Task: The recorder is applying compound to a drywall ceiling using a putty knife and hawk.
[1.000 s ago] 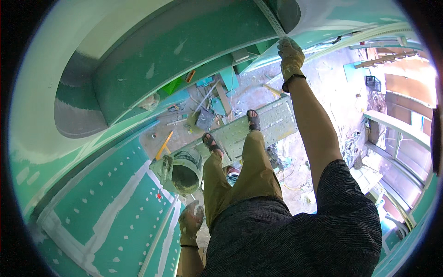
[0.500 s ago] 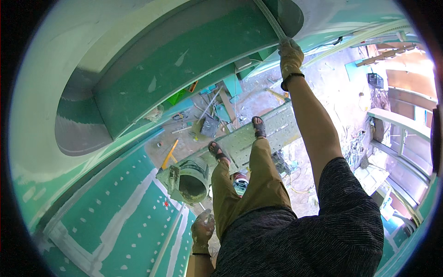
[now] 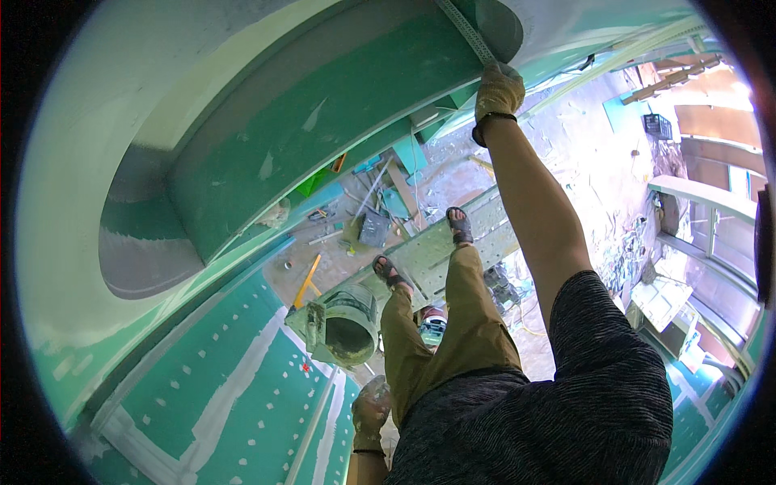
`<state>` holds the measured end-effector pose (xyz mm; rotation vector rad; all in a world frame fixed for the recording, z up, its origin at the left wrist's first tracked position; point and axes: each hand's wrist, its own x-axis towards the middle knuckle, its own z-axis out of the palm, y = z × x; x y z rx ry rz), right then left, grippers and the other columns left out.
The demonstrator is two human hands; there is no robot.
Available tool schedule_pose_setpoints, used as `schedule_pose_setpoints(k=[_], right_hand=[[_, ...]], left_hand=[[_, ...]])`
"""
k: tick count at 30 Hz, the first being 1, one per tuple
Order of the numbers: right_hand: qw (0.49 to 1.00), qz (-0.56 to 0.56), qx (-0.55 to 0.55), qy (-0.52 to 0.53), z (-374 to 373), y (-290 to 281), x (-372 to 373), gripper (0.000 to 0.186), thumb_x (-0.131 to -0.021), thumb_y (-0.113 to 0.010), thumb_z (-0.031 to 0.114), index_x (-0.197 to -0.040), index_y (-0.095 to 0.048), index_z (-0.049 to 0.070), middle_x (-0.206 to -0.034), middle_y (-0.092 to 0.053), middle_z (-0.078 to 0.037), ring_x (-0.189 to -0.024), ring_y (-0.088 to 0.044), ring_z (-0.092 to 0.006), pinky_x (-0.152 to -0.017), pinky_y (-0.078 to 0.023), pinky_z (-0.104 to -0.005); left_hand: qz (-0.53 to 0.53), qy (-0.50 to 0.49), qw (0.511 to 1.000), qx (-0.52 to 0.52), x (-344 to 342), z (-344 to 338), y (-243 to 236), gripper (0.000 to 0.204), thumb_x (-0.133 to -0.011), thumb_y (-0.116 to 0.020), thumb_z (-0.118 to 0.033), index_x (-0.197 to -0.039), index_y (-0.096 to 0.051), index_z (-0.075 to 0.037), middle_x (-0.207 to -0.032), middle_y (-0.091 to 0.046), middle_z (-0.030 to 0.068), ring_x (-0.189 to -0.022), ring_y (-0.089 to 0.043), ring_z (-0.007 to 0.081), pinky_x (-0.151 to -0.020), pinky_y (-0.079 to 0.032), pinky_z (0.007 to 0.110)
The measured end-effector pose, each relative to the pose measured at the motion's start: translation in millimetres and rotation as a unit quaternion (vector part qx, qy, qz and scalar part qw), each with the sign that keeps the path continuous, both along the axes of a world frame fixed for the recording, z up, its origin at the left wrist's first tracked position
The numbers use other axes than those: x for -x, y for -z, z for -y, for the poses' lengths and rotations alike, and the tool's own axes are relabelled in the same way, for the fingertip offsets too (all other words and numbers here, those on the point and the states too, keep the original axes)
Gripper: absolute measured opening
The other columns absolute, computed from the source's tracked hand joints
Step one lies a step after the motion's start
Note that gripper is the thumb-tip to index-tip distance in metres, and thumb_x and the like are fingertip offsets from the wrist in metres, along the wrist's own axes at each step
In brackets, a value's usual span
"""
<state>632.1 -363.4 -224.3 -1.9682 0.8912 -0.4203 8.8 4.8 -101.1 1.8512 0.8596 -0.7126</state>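
Observation:
My right hand (image 3: pixel 499 89), in a dirty work glove, reaches up and is closed round the lower end of a perforated corner bead strip (image 3: pixel 465 34). The strip runs up across the right end of a long, round-ended recess (image 3: pixel 283 137) with green board inside and grey filler at its ends. Low beside my left thigh is my gloved left hand (image 3: pixel 372 408), its fingers curled in. What it holds, if anything, is hidden. Just beyond it, a filler-smeared bucket (image 3: pixel 349 331) stands at the left end of the plank where my feet rest.
I stand on a narrow raised plank (image 3: pixel 428 250), with the floor below. Board offcuts and a dark bucket (image 3: pixel 375 229) lie beyond it. Green boarded wall (image 3: pixel 234 388) with filled joints is at left. A black crate (image 3: pixel 657 126) sits far right.
The view has shifted slightly, so my feet and the bucket appear farther right. My right hand stays on the corner bead, and its arm appears a little farther left.

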Motion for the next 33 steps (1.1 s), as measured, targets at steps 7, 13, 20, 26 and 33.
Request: schedule_pose_setpoints(k=[7, 13, 20, 26, 33], right_hand=[[0.987, 0.004, -0.113, 0.11, -16, -5, -2, 0.048, -0.083, -0.083, 0.035, -0.109, -0.067, -0.002, -0.097, -0.072, -0.017, -0.09, -0.067, -0.0286, -0.086, -0.052, -0.0403], [0.971, 0.125, -0.19, 0.072, -43, -25, 24, 0.041, -0.088, -0.076, 0.026, -0.116, -0.066, -0.002, -0.104, -0.072, -0.015, -0.097, -0.067, -0.025, -0.091, -0.052, -0.0347], [0.968, 0.118, -0.183, 0.122, -39, 13, 43, 0.047, -0.096, -0.058, 0.019, -0.134, -0.055, -0.009, -0.124, -0.065, -0.025, -0.11, -0.064, -0.0325, -0.097, -0.048, -0.041], [0.974, 0.071, -0.203, 0.077, -19, 5, 45, 0.04, -0.092, -0.067, 0.032, -0.112, -0.069, -0.002, -0.104, -0.073, -0.018, -0.096, -0.067, -0.027, -0.088, -0.052, -0.0365], [0.992, -0.059, -0.107, 0.033, -21, 21, 140, 0.044, -0.088, -0.057, 0.039, -0.094, -0.073, -0.001, -0.086, -0.07, -0.022, -0.085, -0.067, -0.0348, -0.079, -0.05, -0.0449]], left_hand=[[-0.005, 0.175, 0.984, -0.037, -22, -3, -21, 0.039, -0.095, -0.067, -0.027, -0.125, -0.067, -0.002, -0.12, -0.072, 0.0149, -0.111, -0.069, 0.027, -0.097, -0.054, 0.039], [-0.055, 0.127, 0.99, 0.036, 34, -35, 22, 0.044, -0.102, -0.052, -0.016, -0.138, -0.052, 0.009, -0.133, -0.062, 0.0179, -0.116, -0.063, 0.0264, -0.095, -0.055, 0.037], [-0.01, -0.051, 0.99, 0.132, 1, -30, 1, 0.034, -0.096, -0.067, -0.024, -0.119, -0.07, 0.0, -0.119, -0.073, 0.0133, -0.11, -0.069, 0.0272, -0.099, -0.054, 0.033], [0.032, 0.377, 0.922, -0.084, -17, -44, 9, 0.034, -0.095, -0.062, -0.017, -0.126, -0.066, -0.002, -0.123, -0.07, 0.0142, -0.114, -0.066, 0.0271, -0.099, -0.055, 0.036], [-0.143, 0.176, 0.973, 0.039, -10, -101, 29, 0.04, -0.095, -0.05, -0.004, -0.134, -0.059, 0.003, -0.136, -0.061, 0.02, -0.135, -0.052, 0.0324, -0.107, -0.049, 0.038]])
